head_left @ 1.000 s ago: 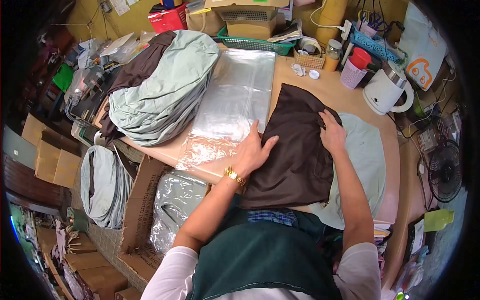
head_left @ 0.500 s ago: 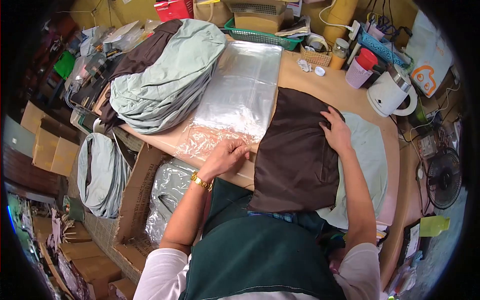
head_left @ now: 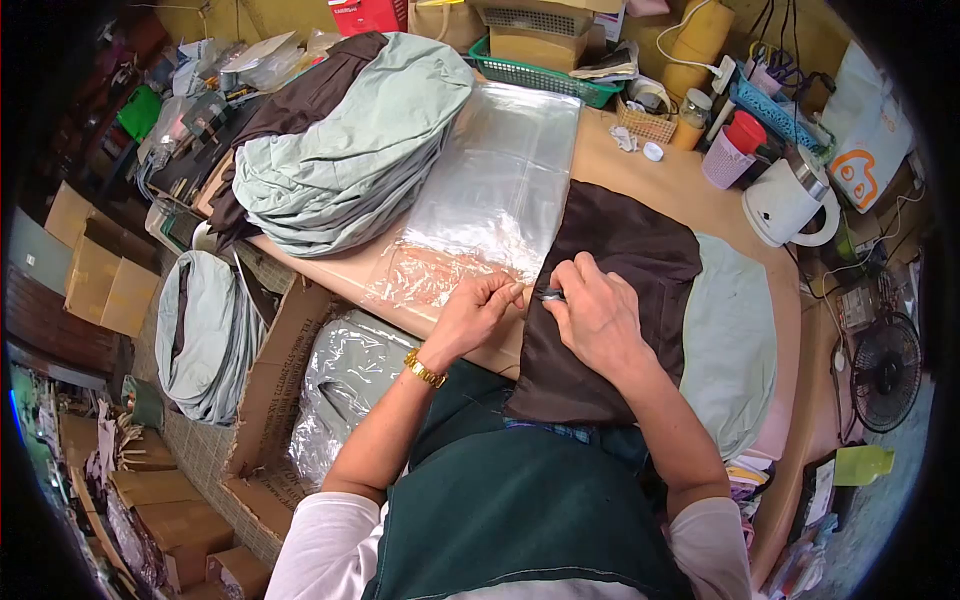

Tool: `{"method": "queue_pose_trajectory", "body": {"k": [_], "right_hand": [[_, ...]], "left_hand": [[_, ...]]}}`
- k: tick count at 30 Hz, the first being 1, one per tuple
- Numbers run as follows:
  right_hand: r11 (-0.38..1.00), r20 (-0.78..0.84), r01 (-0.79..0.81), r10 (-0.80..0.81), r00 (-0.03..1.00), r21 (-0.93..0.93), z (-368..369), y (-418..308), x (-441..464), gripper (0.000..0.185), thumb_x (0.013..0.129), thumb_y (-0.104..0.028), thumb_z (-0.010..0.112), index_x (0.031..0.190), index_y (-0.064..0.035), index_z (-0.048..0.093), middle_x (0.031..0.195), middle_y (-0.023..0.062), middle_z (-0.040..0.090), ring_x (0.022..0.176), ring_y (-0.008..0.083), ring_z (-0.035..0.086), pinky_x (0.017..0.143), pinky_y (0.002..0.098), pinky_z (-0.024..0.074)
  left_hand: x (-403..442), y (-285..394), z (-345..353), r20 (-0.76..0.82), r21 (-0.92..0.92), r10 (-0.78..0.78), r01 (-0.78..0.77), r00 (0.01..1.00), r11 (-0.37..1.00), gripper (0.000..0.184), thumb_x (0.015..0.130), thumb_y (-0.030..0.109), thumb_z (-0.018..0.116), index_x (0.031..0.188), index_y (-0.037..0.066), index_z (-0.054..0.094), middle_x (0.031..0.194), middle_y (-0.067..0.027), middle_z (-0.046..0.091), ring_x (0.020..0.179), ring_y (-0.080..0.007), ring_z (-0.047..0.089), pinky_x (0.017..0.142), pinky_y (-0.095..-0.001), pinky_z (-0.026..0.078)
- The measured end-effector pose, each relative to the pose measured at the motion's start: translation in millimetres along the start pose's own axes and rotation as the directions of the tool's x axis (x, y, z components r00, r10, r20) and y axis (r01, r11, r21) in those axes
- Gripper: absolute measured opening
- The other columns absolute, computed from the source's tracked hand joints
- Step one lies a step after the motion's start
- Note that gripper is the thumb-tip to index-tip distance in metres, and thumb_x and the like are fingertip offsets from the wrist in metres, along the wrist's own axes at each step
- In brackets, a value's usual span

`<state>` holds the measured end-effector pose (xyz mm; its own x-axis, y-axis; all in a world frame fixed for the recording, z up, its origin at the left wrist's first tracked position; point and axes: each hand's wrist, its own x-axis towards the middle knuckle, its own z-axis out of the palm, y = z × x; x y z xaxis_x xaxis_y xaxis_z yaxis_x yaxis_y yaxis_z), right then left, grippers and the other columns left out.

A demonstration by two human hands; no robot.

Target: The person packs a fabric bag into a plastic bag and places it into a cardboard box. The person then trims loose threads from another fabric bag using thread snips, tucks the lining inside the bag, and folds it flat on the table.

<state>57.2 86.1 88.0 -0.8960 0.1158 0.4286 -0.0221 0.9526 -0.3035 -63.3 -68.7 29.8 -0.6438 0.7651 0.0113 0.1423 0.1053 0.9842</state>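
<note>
A dark brown cloth piece lies on the table in front of me, overlapping a pale grey-green cloth at its right. Near the brown cloth's left edge, my left hand is closed in a pinch; what its fingertips hold is too small to make out. Over the brown cloth, my right hand is closed around a small dark-and-silver tool, its tip pointing toward my left fingertips. Most of that tool is hidden by the fingers. Clear plastic bags lie flat just beyond my left hand.
A heap of grey-green cloth pieces covers the table's left part. Below it stands an open carton with plastic-wrapped cloth. A white kettle, a pink cup and a green basket line the far side. A fan is at right.
My right hand has moved left from the brown cloth's right side, and its spread fingers are now closed on the small tool. My left hand has shifted slightly right, staying pinched.
</note>
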Motion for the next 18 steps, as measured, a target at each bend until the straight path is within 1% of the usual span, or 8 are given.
{"method": "queue_pose_trajectory", "body": {"k": [3,5,8,10,12,14,17,18], "right_hand": [[1.0,-0.014,-0.003,0.003,1.0,-0.001,10,2,3,0.028,0.073,-0.01,0.076,0.089,-0.0072,0.054,0.087,0.0087,0.054,0.071,0.0299,0.059,0.064,0.0402,0.0466],[1.0,-0.029,0.0,0.0,1.0,-0.013,11,1,3,0.028,0.073,-0.009,0.075,0.089,-0.0069,0.052,0.086,0.0087,0.054,0.07,0.0304,0.059,0.064,0.0406,0.0464],[0.999,-0.009,-0.032,0.032,0.999,-0.006,7,-5,5,0.029,0.072,-0.008,0.075,0.087,-0.0068,0.051,0.085,0.0089,0.054,0.069,0.0309,0.059,0.063,0.041,0.0459],[0.999,-0.051,-0.048,0.048,0.998,-0.004,-5,-14,5,0.029,0.072,-0.006,0.074,0.087,-0.0067,0.05,0.085,0.0095,0.054,0.069,0.0317,0.059,0.062,0.0415,0.0456],[0.999,-0.069,-0.037,0.036,0.997,-0.009,-1,-15,6,0.029,0.072,-0.005,0.074,0.088,-0.0067,0.049,0.085,0.0096,0.054,0.068,0.032,0.059,0.062,0.042,0.0457],[0.999,-0.09,-0.031,0.029,0.995,-0.016,8,-11,7,0.03,0.072,-0.005,0.074,0.088,-0.0066,0.049,0.084,0.0098,0.053,0.068,0.0323,0.059,0.062,0.0425,0.0457],[0.999,-0.059,-0.05,0.05,0.997,-0.007,23,-1,7,0.03,0.072,-0.006,0.074,0.089,-0.0065,0.049,0.083,0.0093,0.053,0.07,0.0324,0.059,0.062,0.0438,0.0457],[0.994,-0.087,-0.109,0.11,0.99,0.016,24,0,6,0.031,0.073,-0.007,0.075,0.092,-0.0067,0.05,0.086,0.0098,0.054,0.074,0.033,0.06,0.063,0.0441,0.0464]], "left_hand": [[2,-6,1,0.029,-0.035,0.024,-0.023,0.999,0.999,0.028,0.1,0.025,0.055,0.08,0.008,0.064,0.057,0.0098,0.039,0.053,-0.0012,0.033,0.048,-0.0222,0.026],[2,-11,1,0.017,0.046,0.085,-0.086,0.996,0.995,0.028,0.1,0.024,0.056,0.081,0.007,0.065,0.057,0.0096,0.04,0.054,-0.0014,0.032,0.048,-0.0226,0.026],[1,-9,1,-0.011,-0.006,0.073,-0.073,0.997,0.997,0.028,0.1,0.025,0.056,0.082,0.006,0.066,0.058,0.0092,0.041,0.054,-0.0018,0.032,0.048,-0.0227,0.026],[1,-6,-1,-0.007,-0.022,0.059,-0.059,0.998,0.998,0.028,0.1,0.025,0.056,0.082,0.006,0.066,0.058,0.0092,0.041,0.054,-0.0018,0.032,0.049,-0.0227,0.026],[0,-5,-1,0.006,-0.04,0.042,-0.042,0.999,0.998,0.028,0.1,0.024,0.056,0.082,0.006,0.066,0.059,0.0093,0.041,0.054,-0.0017,0.032,0.049,-0.0227,0.026],[1,-3,0,0.012,0.003,0.114,-0.114,0.993,0.993,0.028,0.1,0.025,0.056,0.082,0.006,0.066,0.059,0.0096,0.04,0.054,-0.0015,0.031,0.049,-0.0225,0.026],[-1,2,0,0.019,-0.003,0.108,-0.108,0.994,0.994,0.03,0.101,0.027,0.055,0.081,0.007,0.064,0.058,0.0094,0.039,0.053,-0.0018,0.032,0.048,-0.0221,0.026],[-3,5,-1,0.018,-0.002,0.109,-0.109,0.994,0.994,0.03,0.101,0.027,0.055,0.081,0.007,0.064,0.058,0.0094,0.039,0.053,-0.0018,0.032,0.048,-0.0221,0.026]]}}
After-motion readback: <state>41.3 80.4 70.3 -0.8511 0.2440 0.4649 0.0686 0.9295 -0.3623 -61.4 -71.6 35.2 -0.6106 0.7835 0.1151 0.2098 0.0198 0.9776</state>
